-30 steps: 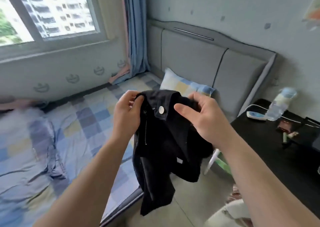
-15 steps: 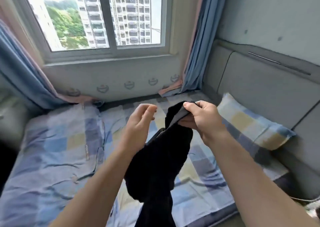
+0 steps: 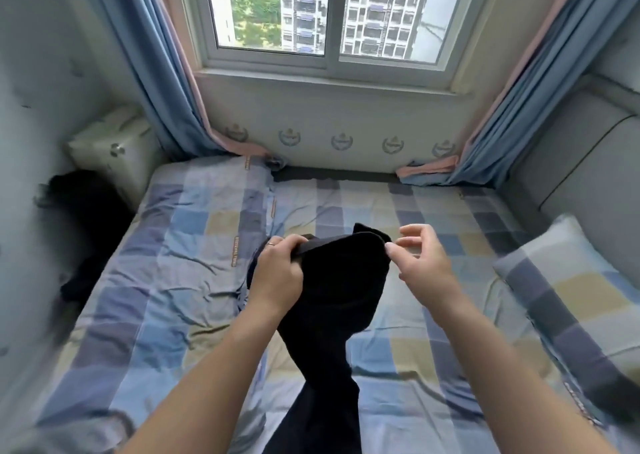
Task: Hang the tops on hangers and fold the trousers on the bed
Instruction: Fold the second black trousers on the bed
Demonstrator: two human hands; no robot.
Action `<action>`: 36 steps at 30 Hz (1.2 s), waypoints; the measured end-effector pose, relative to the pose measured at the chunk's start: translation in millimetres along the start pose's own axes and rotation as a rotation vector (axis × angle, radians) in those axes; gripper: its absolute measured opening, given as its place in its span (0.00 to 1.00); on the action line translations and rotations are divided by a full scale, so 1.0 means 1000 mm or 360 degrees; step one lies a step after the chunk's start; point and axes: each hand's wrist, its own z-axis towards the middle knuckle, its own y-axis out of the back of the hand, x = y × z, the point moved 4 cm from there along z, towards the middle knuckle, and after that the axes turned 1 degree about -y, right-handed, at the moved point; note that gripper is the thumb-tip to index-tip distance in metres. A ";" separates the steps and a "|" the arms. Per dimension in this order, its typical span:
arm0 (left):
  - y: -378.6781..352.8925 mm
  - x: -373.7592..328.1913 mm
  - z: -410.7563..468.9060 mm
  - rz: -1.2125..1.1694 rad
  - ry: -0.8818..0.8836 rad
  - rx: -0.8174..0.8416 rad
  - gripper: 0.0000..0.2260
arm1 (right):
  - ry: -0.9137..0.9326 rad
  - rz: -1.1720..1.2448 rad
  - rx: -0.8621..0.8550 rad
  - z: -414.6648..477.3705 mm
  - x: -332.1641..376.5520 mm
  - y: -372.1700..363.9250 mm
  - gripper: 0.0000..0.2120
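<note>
Black trousers (image 3: 337, 301) hang from my two hands over the bed (image 3: 180, 280), the legs trailing down toward the bottom of the view. My left hand (image 3: 277, 273) grips the left end of the waistband in a closed fist. My right hand (image 3: 420, 263) pinches the right end of the waistband between thumb and forefinger, the other fingers raised and loosely curled. The waistband is stretched between the hands, a little above the checked sheet.
A checked pillow (image 3: 568, 294) lies at the right by the grey padded headboard (image 3: 571, 180). A dark heap of clothes (image 3: 83, 232) sits at the bed's left edge under a pale cushion (image 3: 110, 148). Window (image 3: 322, 13) and blue curtains (image 3: 152, 72) stand behind the bed.
The view has swung left from the headboard and side table to face the window. My left hand let go and took hold of the waistband again; the trousers now hang spread between both hands.
</note>
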 end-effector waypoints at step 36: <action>-0.015 -0.176 0.089 -0.1102 -0.0326 -0.0282 0.05 | 0.0356 0.0840 0.0434 0.099 0.161 0.102 0.08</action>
